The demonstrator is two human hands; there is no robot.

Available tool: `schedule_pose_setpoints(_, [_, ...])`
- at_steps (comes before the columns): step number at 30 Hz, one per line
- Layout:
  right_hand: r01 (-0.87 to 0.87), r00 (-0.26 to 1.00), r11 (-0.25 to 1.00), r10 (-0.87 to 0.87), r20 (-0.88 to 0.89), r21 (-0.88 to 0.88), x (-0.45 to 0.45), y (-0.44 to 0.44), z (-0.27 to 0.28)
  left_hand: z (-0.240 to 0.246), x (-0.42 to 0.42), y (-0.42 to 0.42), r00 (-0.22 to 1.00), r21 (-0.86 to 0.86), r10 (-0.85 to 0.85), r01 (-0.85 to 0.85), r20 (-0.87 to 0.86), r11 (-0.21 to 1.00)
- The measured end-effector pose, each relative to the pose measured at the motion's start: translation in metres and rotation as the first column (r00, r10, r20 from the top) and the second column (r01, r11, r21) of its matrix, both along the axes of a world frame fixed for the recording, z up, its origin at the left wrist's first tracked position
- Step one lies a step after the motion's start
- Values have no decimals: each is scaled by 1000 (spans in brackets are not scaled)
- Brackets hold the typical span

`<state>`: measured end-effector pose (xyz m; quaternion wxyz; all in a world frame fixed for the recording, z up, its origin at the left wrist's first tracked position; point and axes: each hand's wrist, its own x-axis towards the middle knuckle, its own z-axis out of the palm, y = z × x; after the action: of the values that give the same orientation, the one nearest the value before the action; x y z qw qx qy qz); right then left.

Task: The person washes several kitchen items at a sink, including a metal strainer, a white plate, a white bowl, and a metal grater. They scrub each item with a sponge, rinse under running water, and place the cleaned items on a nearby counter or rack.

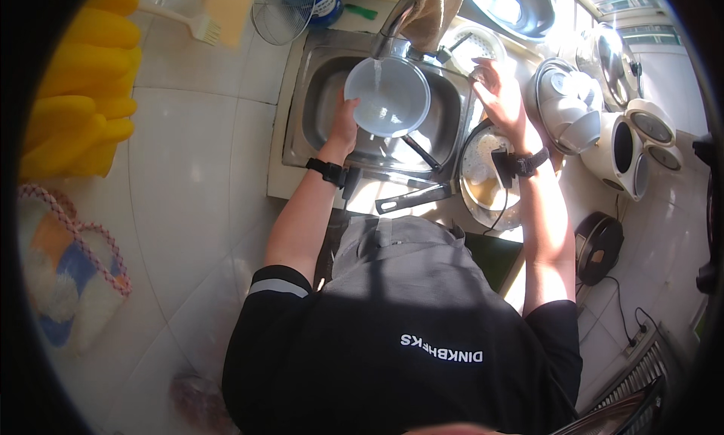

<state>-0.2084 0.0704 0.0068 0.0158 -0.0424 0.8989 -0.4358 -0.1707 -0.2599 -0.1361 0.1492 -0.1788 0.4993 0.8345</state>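
Observation:
My left hand [344, 123] grips the left side of a translucent plastic bowl [390, 110], holding it over the stainless steel sink [317, 104]. Water runs from the faucet [389, 31] into the bowl. A black handle [421, 152] sticks out below the bowl; what it belongs to is hidden. My right hand [500, 98] is raised to the right of the sink, its fingers closed around a small greyish scouring pad [478, 74]. Under my right wrist is a pan [489, 178] holding foamy, yellowish liquid, its black handle [413, 198] pointing left along the counter's front edge.
A cloth [432, 14] hangs over the faucet. Behind my right hand are a white perforated colander [481, 46] and a metal basin [515, 11]. Farther right stand stacked white bowls [568, 104] and a white holder [608, 152]. Yellow rubber gloves [90, 84] hang at left.

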Motion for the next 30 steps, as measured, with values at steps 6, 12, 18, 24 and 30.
schedule_pose_setpoints(6, [-20, 971, 972, 74, -226, 232, 29, 17, 129, -4, 0, -4, 999, 55, 15, -17, 40, 998])
schedule_pose_setpoints(12, [-246, 804, 953, 301, -513, 175, 109, 37, 219, -5, 0, -7, 999, -75, 10, -14, -47, 997])
schedule_pose_setpoints(18, [-331, 892, 942, 296, -343, -47, 159, 29, 225, -9, -4, -9, 997, -66, 54, -51, 53, 997])
schedule_pose_setpoints(24, [-349, 903, 932, 305, -304, -101, 170, 21, 218, -15, -4, -9, 997, -42, 41, -38, 70, 998])
schedule_pose_setpoints(30, [-306, 924, 944, 263, -278, -123, 169, 18, 213, -2, -6, -3, 992, -43, 78, -74, 94, 996])
